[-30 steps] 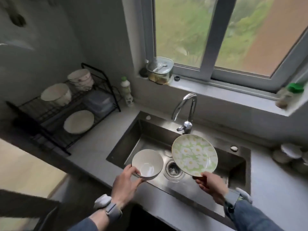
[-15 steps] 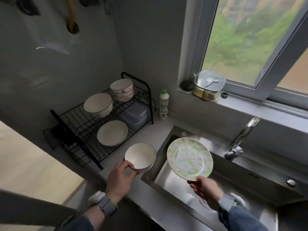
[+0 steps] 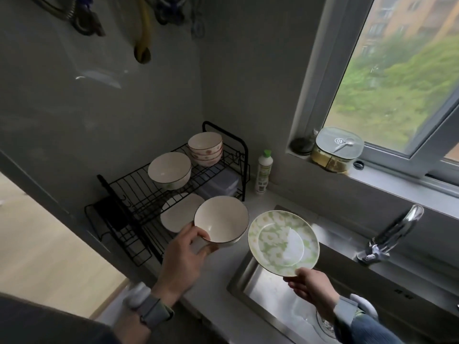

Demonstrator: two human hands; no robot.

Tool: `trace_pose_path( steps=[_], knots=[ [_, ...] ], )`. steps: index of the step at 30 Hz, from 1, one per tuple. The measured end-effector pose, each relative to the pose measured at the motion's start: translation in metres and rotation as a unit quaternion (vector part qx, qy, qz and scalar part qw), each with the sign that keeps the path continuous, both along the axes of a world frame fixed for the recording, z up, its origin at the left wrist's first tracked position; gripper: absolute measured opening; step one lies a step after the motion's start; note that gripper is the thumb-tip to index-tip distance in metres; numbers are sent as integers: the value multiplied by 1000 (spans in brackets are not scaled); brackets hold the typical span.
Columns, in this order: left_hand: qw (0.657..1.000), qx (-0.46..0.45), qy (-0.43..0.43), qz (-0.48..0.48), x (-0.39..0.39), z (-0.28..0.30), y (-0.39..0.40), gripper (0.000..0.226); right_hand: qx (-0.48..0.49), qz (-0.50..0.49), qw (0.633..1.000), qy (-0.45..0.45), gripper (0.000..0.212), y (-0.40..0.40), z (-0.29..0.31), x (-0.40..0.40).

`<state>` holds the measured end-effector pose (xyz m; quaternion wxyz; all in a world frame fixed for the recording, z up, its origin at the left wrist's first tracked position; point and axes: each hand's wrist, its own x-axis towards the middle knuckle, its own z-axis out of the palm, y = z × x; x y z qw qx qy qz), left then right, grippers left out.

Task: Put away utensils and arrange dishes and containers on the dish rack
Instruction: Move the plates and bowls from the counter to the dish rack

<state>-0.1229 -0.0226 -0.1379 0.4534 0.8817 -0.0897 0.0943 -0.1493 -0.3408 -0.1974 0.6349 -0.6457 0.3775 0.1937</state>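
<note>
A black rack [image 3: 139,194] stands at the left, with a bowl [image 3: 169,170] and stacked bowls [image 3: 205,148] on its upper tier and a plate [image 3: 180,211] below. A white bowl [image 3: 221,219] is gripped at its rim by the left hand [image 3: 185,256], in front of the rack. A green plate [image 3: 283,243] is pinched at its lower edge by the right hand [image 3: 310,286], above the sink [image 3: 273,294].

- We find no text we can read anywhere.
- The white bottle [image 3: 263,173] at one o'clock from the dish rack [image 3: 173,194] wears a label, its print blurred.
- The container lid [image 3: 339,142] on the windowsill shows a round mark, illegible.
</note>
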Motion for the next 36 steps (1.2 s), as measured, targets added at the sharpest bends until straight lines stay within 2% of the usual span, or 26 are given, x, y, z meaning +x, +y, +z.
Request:
trace_pose_path(
  steps=[6, 11, 14, 19, 28, 36],
  knots=[
    [996, 44, -72, 28, 37, 70, 34, 26, 12, 34, 998, -44, 21, 15, 24, 24],
    [989, 92, -96, 63, 74, 99, 67, 24, 16, 66, 995, -73, 25, 26, 41, 37],
    [986, 106, -85, 97, 92, 101, 82, 22, 14, 78, 994, -78, 27, 32, 47, 40],
    [988, 67, -26, 134, 120, 88, 102, 20, 32, 77, 993, -83, 29, 38, 53, 41],
    [987, 26, 41, 153, 143, 72, 105, 20, 37, 84, 991, -93, 27, 42, 58, 37],
    [984, 49, 71, 159, 154, 62, 99, 27, 56, 91, 991, -86, 29, 47, 59, 38]
  ],
)
